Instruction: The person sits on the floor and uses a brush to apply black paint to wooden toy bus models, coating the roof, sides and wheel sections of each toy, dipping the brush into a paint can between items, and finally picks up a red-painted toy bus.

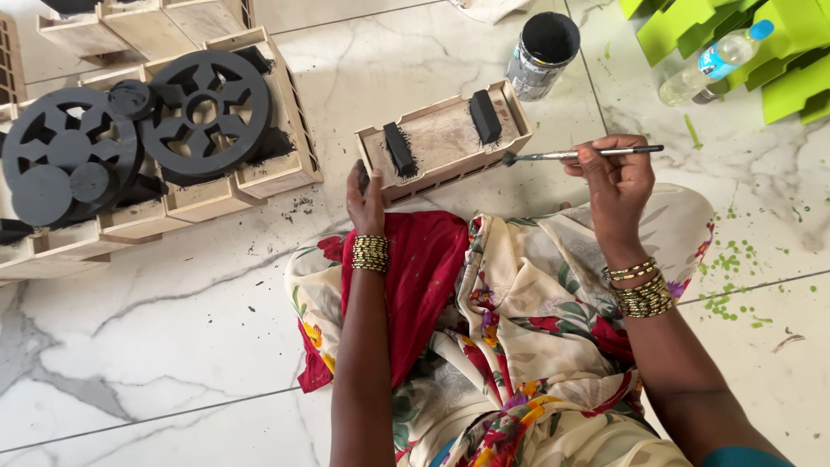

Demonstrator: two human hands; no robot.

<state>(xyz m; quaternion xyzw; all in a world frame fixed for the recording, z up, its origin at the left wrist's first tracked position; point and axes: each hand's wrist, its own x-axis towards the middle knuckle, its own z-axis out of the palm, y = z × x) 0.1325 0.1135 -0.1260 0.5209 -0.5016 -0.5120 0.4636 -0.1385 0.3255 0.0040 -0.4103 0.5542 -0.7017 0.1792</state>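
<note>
One wooden box, two black blocks, one brush, both hands at work.

The wooden box [445,143] rests at the person's knees on the marble floor [173,346], two black blocks [399,149] on its top. The left hand [366,201], arm straight, clasps its near corner. The right hand [616,182], wrist bent, pinches one thin paintbrush [579,155], bristles at the box's right end. One paint can [542,54] stands beyond; two black wheels [206,112] lie left.

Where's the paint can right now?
In the head view, the paint can stands on the marble floor near the top edge, just behind the wooden box and left of the plastic bottle.
</note>
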